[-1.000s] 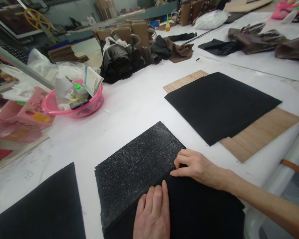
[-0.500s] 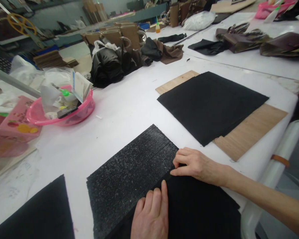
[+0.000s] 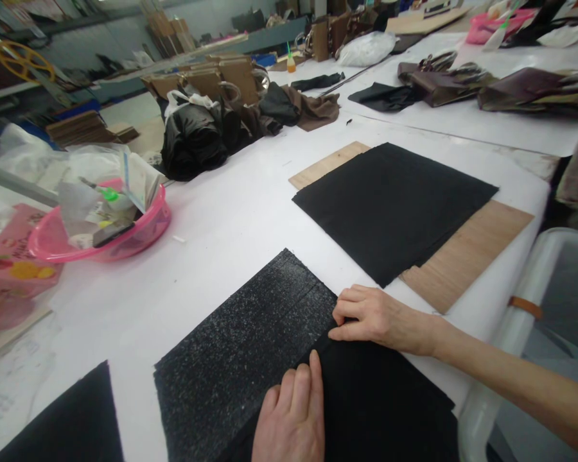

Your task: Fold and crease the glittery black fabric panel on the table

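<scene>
In front of me a black fabric sheet [image 3: 241, 346], speckled with white on its upper face, lies on the white-covered table. Plain black fabric [image 3: 385, 404] overlaps its lower right part, with a folded edge along the join. My left hand [image 3: 291, 407] rests flat on that edge, fingers stretched out and pointing away from me. My right hand [image 3: 366, 317] pinches the far end of the fold between thumb and bent fingers.
A black fabric stack [image 3: 395, 205] lies on a wooden board [image 3: 476, 256] beyond my right hand. A pink basin [image 3: 101, 247] with bottles and tools stands left. Another black piece [image 3: 72, 423] lies at lower left. A white tubular rail [image 3: 505, 346] runs along the right edge.
The camera view has turned slightly, so the table and its things appear shifted left. Both hands keep nearly the same hold on the fold.
</scene>
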Tool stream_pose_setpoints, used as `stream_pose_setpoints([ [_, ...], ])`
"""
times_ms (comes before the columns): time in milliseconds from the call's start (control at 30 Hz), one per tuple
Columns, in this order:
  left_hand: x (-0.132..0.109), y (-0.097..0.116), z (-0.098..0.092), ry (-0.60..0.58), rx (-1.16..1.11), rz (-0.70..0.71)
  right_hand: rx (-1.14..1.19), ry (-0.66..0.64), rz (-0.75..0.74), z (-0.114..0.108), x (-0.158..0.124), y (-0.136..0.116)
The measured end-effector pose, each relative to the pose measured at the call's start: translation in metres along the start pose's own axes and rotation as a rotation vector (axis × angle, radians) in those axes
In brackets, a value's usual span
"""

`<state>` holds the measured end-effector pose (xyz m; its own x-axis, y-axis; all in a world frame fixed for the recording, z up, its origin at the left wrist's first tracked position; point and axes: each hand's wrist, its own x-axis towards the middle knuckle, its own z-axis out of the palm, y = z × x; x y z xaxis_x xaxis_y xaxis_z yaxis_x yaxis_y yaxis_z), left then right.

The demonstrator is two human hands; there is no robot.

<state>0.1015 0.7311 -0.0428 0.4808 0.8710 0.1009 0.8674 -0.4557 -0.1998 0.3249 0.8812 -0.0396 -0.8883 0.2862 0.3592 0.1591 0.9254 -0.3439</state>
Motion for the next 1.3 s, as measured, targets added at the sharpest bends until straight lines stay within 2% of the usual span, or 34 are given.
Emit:
stream_pose_setpoints([
  [167, 0.009, 0.003, -0.002, -0.006, 0.069, 0.022, -0.042, 0.008, -0.007, -0.002, -0.003, 0.003],
  [367, 0.022, 0.007, -0.007, -0.060, 0.044, -0.010, -0.062, 0.024, 0.006, -0.006, -0.007, 0.005],
  [500, 0.029, 0.007, -0.007, -0.042, 0.000, 0.031, -0.066, 0.034, 0.012, -0.007, -0.011, 0.008],
  [767, 0.043, 0.009, -0.010, -0.057, 0.052, 0.045, -0.094, 0.037, 0.016, -0.012, -0.013, 0.009],
  [1100, 0.051, 0.009, -0.008, -0.029, 0.052, 0.052, -0.034, 0.053, 0.012, -0.010, -0.015, 0.011],
  [1300, 0.054, 0.012, -0.011, -0.063, 0.042, 0.035, -0.059, 0.053, 0.013, -0.010, -0.015, 0.011],
])
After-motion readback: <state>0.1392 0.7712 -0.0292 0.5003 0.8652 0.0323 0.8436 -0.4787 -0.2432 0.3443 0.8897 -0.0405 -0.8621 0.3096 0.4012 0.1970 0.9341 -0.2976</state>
